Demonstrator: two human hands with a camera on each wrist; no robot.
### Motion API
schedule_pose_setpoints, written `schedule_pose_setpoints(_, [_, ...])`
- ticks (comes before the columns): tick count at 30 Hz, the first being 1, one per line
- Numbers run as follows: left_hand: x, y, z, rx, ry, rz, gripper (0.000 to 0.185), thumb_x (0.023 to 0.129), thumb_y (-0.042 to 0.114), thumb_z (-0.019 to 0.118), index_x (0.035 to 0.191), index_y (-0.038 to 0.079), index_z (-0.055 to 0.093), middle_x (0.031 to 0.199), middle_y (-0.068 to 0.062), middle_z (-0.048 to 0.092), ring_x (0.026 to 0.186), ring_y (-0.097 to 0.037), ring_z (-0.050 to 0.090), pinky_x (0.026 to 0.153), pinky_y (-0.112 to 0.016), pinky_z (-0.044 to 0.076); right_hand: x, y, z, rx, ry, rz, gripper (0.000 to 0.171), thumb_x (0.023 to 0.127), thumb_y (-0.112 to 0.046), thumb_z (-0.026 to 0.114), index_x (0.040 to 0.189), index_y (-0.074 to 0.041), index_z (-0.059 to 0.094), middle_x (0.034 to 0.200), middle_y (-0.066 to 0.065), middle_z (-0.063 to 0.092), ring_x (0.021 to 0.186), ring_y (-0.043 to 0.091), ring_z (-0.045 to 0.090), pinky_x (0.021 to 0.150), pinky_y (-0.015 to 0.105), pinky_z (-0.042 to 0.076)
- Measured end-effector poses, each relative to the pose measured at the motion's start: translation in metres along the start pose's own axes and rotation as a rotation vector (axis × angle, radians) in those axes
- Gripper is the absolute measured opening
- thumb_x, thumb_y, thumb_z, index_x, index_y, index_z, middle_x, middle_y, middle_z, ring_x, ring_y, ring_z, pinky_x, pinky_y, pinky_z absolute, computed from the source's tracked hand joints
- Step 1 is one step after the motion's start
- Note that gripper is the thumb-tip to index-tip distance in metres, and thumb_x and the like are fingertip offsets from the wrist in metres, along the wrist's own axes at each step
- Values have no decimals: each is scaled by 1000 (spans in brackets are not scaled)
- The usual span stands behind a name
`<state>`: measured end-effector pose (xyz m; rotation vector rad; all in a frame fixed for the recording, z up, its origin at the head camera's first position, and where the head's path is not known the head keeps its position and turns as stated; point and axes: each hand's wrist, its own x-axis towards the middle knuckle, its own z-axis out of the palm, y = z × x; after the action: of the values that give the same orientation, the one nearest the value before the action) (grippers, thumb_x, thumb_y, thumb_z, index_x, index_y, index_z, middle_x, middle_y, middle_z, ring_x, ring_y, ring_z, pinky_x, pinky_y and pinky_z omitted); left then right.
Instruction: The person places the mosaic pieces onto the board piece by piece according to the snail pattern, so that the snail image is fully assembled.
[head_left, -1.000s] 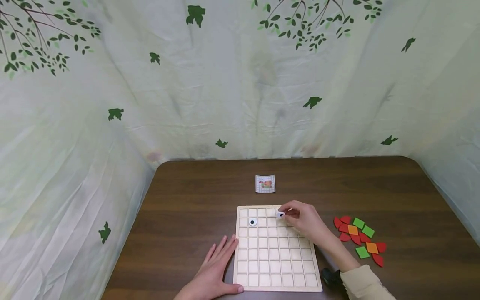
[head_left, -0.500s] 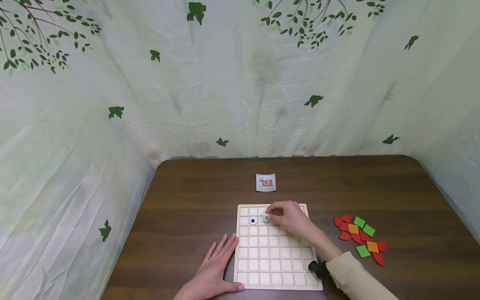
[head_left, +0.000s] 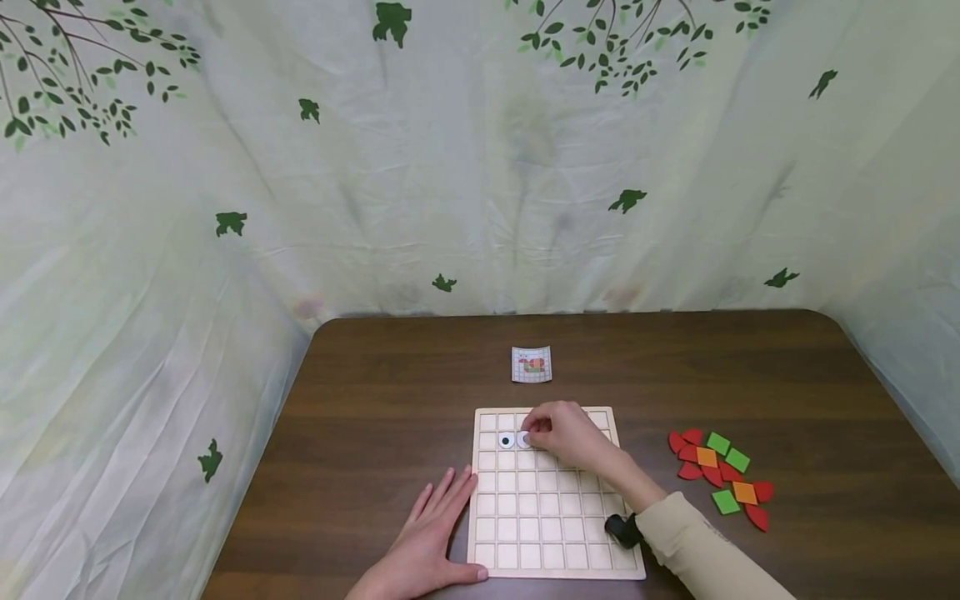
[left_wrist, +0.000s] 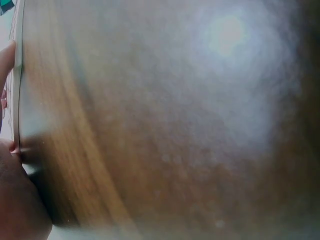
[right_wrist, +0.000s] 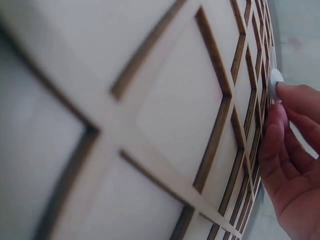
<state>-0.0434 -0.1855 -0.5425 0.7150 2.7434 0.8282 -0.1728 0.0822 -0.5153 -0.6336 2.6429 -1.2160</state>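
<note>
A pale wooden grid board (head_left: 538, 560) lies on the brown table. In its second row, towards the left, a white round eye piece (head_left: 506, 441) with a black dot sits in a square. Right beside it, my right hand (head_left: 570, 435) pinches another white eye piece (head_left: 522, 439) between thumb and finger, over the neighbouring square. The right wrist view shows this white piece (right_wrist: 275, 82) at the fingertips, close to the grid, partly covered by the fingers. My left hand (head_left: 431, 543) lies with straight fingers along the board's left edge, its thumb at the near left corner.
Right of the board lie several red quarter-round pieces (head_left: 757, 518), green squares (head_left: 725, 502) and orange squares (head_left: 745, 492). A small card (head_left: 532, 377) with a coloured grid picture rests beyond the board. A leaf-patterned curtain (head_left: 480, 167) hangs behind the table (head_left: 360, 400).
My right hand has moved left across the top of the board with the pinched eye piece, ending next to the other eye piece. The left hand has stayed in place.
</note>
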Motion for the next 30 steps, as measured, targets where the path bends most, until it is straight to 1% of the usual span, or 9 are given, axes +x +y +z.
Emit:
schedule_pose_setpoints(4, [0, -1, 0, 9, 6, 6, 112, 74, 70, 70, 158, 15, 23, 163, -2, 18, 148, -30, 13, 110, -22, -12, 0, -1, 2, -30, -2, -9, 7, 83, -8, 76, 86, -14, 74, 74, -10, 58, 68, 7, 53, 63, 25, 46])
schedule_pose_setpoints(11, [-1, 0, -1, -4, 4, -2, 111, 74, 70, 70, 158, 15, 22, 163, -2, 17, 149, -30, 13, 110, -24, -10, -1, 0, 3, -32, -8, -17, 10, 83, -5, 76, 90, -13, 74, 77, -11, 59, 70, 7, 54, 65, 24, 47])
schedule_pose_setpoints(17, [-1, 1, -3, -16, -3, -13, 111, 74, 69, 71, 158, 15, 23, 163, -1, 17, 149, -29, 12, 111, -29, -6, -4, 2, 0, 8, -32, -29, 13, 84, -2, 72, 95, -11, 73, 81, -7, 60, 74, 9, 54, 67, 26, 48])
schedule_pose_setpoints(21, [-1, 2, -3, -21, -4, -11, 111, 74, 68, 72, 158, 15, 23, 163, -1, 17, 149, -30, 12, 111, -32, -4, -10, 4, -4, 51, -23, -34, 16, 87, -2, 69, 100, -9, 73, 86, -5, 64, 77, 10, 56, 70, 27, 49])
schedule_pose_setpoints(24, [0, 3, -3, -16, -8, -12, 111, 74, 68, 72, 158, 15, 22, 163, -1, 17, 149, -29, 12, 111, -31, -5, -17, 7, -7, 63, 2, -40, 17, 87, -2, 69, 103, -9, 72, 90, -5, 66, 79, 10, 57, 72, 28, 50])
schedule_pose_setpoints(30, [0, 2, -2, -7, -10, -11, 112, 74, 69, 71, 158, 15, 21, 163, -1, 18, 149, -29, 12, 109, -21, -12, -34, 12, -18, 87, 49, -36, 20, 88, -4, 71, 107, -11, 72, 95, -3, 68, 82, 10, 59, 73, 28, 52])
